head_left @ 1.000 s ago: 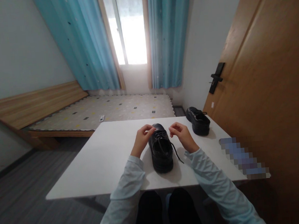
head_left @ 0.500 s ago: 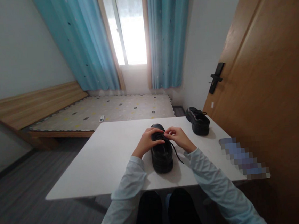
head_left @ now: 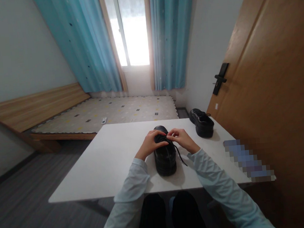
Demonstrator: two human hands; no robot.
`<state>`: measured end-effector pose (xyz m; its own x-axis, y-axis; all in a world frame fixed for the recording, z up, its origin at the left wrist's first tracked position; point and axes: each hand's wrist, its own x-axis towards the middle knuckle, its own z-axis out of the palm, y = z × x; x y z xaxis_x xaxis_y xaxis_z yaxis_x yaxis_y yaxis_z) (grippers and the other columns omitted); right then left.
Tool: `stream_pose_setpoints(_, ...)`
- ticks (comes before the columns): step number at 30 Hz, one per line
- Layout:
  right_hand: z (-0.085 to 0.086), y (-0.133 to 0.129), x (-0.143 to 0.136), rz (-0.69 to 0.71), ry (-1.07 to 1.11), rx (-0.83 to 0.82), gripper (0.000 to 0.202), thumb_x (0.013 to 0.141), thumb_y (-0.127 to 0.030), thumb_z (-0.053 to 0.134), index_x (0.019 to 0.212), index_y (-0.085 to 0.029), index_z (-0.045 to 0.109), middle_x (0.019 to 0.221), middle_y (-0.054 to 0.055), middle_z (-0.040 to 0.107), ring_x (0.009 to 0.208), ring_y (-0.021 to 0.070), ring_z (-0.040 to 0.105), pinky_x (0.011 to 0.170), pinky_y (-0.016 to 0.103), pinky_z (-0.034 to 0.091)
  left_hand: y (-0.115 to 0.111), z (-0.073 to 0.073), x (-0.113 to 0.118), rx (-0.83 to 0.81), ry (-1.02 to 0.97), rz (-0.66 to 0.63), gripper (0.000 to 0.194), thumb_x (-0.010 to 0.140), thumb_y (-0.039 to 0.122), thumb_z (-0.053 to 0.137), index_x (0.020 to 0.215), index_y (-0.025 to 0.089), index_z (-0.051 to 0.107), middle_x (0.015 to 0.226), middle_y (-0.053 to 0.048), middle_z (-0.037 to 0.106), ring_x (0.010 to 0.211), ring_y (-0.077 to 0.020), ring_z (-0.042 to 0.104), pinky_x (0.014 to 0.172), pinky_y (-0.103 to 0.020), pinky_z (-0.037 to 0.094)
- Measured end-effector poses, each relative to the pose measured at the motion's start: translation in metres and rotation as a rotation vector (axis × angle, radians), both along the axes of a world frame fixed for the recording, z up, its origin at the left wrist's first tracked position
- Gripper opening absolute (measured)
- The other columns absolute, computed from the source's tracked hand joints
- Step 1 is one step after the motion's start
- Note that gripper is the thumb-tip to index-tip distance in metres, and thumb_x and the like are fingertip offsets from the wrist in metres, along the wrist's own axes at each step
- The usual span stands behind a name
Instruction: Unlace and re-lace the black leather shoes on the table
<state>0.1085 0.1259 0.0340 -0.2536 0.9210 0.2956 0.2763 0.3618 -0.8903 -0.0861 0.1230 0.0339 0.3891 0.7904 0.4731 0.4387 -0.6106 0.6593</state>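
Note:
A black lace-up shoe (head_left: 166,162) stands upright on the white table in front of me, its toe pointing away. Across its top lies my left hand (head_left: 151,142), thumb and fingers curved around the lacing area. At the lacing's right side my right hand (head_left: 177,136) is closed in a pinch on the black shoelace (head_left: 181,155), whose loose end trails down to the tabletop. The fingertips partly cover the eyelets, so the threading there is hard to make out. A matching black shoe (head_left: 203,125) rests farther back on the right, with laces in it.
The white table (head_left: 98,168) reaches toward a bed (head_left: 114,110) with a patterned mattress and a small white remote (head_left: 104,120). A blurred-out flat item (head_left: 248,160) lies at the table's right edge, beside a wooden door (head_left: 279,81). Blue curtains (head_left: 168,38) frame the window.
Both hands keep almost the same pose at the shoe's laces. Only a very slight shift of the whole view shows.

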Motion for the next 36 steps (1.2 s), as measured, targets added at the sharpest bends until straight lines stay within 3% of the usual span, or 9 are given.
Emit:
stream_pose_setpoints(5,0.004,0.008,0.001,0.034,-0.084,0.035,0.025,0.068,-0.038,0.07,0.073,-0.013,0.068,0.069,0.004,0.065,0.059,0.0128,0.054,0.059,0.027,0.044,0.001,-0.001,0.0,-0.004,0.013,-0.001,0.037,0.066,0.039,0.077,0.096,0.022,0.065,0.101,-0.005,0.065,0.102,-0.0237,0.056,0.094,-0.039,0.042)
stream_pose_setpoints(12,0.021,0.012,0.001,0.094,-0.32,0.073,0.011,0.072,-0.024,0.067,0.071,-0.013,0.066,0.069,0.003,0.065,0.063,0.0131,0.055,0.061,0.025,0.043,0.001,-0.002,0.0,0.003,0.02,-0.008,0.037,0.066,0.039,0.077,0.096,0.021,0.064,0.099,-0.005,0.065,0.101,-0.0234,0.056,0.093,-0.039,0.042)
stream_pose_setpoints(19,0.035,0.011,-0.008,0.067,-0.478,0.122,0.005,0.077,-0.014,0.061,0.071,-0.014,0.061,0.068,0.001,0.061,0.064,0.0116,0.052,0.061,0.023,0.038,0.002,-0.004,-0.001,0.008,0.026,-0.002,0.04,0.065,0.039,0.077,0.098,0.021,0.064,0.102,-0.005,0.065,0.103,-0.024,0.055,0.093,-0.039,0.042)
stream_pose_setpoints(25,0.034,0.015,-0.01,0.073,-0.392,0.098,0.008,0.075,-0.015,0.062,0.068,-0.015,0.058,0.062,-0.002,0.055,0.06,0.0113,0.049,0.058,0.024,0.034,0.003,-0.005,-0.001,0.005,0.035,0.01,0.04,0.065,0.04,0.077,0.099,0.021,0.064,0.101,-0.004,0.065,0.102,-0.024,0.056,0.092,-0.039,0.043)
stream_pose_setpoints(29,0.031,0.019,-0.005,0.257,-0.164,-0.039,0.013,0.074,-0.026,0.064,0.076,-0.015,0.058,0.061,-0.003,0.055,0.056,0.0097,0.048,0.053,0.022,0.035,0.002,-0.004,-0.001,-0.005,0.033,0.008,0.04,0.065,0.04,0.077,0.099,0.022,0.064,0.102,-0.004,0.065,0.103,-0.024,0.056,0.093,-0.04,0.042)
stream_pose_setpoints(32,0.032,0.02,0.002,0.37,-0.107,-0.123,0.024,0.07,-0.03,0.067,0.087,-0.015,0.058,0.06,-0.004,0.055,0.054,0.0092,0.048,0.051,0.021,0.035,0.001,-0.004,-0.001,-0.016,0.03,0.005,0.039,0.066,0.039,0.077,0.099,0.022,0.064,0.102,-0.004,0.065,0.104,-0.024,0.055,0.093,-0.039,0.042)
stream_pose_setpoints(36,0.036,0.016,0.005,0.325,-0.218,0.002,0.024,0.065,-0.021,0.068,0.087,-0.015,0.061,0.066,-0.003,0.057,0.059,0.01,0.05,0.054,0.022,0.038,0.001,-0.004,-0.001,-0.018,0.02,0.004,0.039,0.065,0.039,0.077,0.098,0.022,0.065,0.102,-0.005,0.066,0.104,-0.024,0.056,0.093,-0.039,0.042)
